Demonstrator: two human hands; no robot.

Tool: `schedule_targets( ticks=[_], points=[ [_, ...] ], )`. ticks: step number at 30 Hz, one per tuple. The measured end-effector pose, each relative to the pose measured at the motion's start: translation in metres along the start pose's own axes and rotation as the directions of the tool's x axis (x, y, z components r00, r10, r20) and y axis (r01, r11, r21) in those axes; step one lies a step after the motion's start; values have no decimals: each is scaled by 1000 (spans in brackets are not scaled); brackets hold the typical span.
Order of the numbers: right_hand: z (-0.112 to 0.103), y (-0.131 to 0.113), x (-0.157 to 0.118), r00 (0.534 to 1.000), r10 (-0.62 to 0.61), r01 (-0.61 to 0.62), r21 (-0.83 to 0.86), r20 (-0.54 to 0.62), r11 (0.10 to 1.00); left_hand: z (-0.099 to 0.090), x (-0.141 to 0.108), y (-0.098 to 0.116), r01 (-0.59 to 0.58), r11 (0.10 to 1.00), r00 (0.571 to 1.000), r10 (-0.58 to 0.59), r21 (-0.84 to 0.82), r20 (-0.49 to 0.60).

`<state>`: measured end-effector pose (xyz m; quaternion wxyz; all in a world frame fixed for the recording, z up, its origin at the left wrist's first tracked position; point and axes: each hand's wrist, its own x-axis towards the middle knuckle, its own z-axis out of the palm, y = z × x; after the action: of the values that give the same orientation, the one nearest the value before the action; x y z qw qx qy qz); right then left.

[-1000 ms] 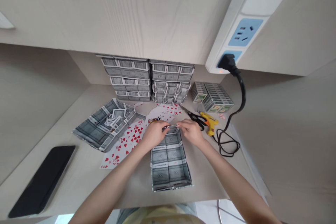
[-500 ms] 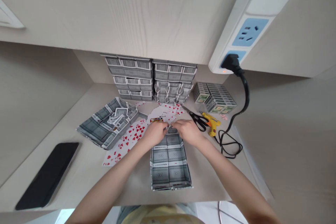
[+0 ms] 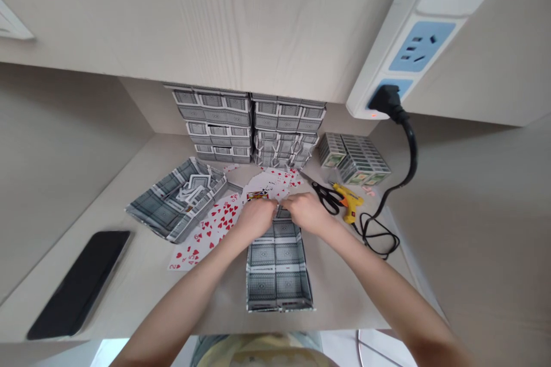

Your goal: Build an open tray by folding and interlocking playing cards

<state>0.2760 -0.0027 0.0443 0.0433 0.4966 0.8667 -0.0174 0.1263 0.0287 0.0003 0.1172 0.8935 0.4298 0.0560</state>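
Observation:
In front of me lies a long open box made of playing cards (image 3: 275,266), its patterned card backs facing up. At the box's far end, my left hand (image 3: 258,218) pinches the edge with its fingers closed. Close beside it, my right hand (image 3: 306,212) grips the same far wall, fingers bent over the rim. The fingertips of both hands nearly meet, and they hide most of that end. Loose playing cards (image 3: 271,183) lie face up just beyond my hands, and a fan of heart cards (image 3: 206,235) spreads left of the box.
A second card box (image 3: 172,206) at left holds folded cards. Stacked card boxes (image 3: 210,126) stand against the back. Scissors (image 3: 326,198), a yellow glue gun (image 3: 348,200) with its cord, and card packs (image 3: 361,160) are at right. A black phone (image 3: 80,284) lies front left. A power strip (image 3: 413,63) hangs above.
Both hands stay at the box's far end, with only slight finger movement. The view has shifted a little.

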Motion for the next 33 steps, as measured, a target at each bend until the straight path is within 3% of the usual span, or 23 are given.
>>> schedule_targets(
  ticks=[12,22,25,27,29,33],
  points=[
    [14,-3,-8,993,113,-115,94,32,989,-5,3,5,74,997,996,-73,-5,58],
    [22,-12,-10,974,228,-221,160,-21,962,-2,4,11,26,998,999,-29,65,45],
    [25,-6,-10,963,266,-244,276,-44,929,-4,3,12,15,996,998,-20,89,63],
    [30,1,-12,954,289,-218,463,-86,859,-6,2,12,10,995,998,-17,95,66],
    [38,8,-17,927,342,-151,683,-152,714,-7,0,12,28,995,998,-34,99,59],
    [53,17,-33,803,559,-37,918,-208,395,-10,-4,13,124,987,990,-131,102,57]
  ],
)
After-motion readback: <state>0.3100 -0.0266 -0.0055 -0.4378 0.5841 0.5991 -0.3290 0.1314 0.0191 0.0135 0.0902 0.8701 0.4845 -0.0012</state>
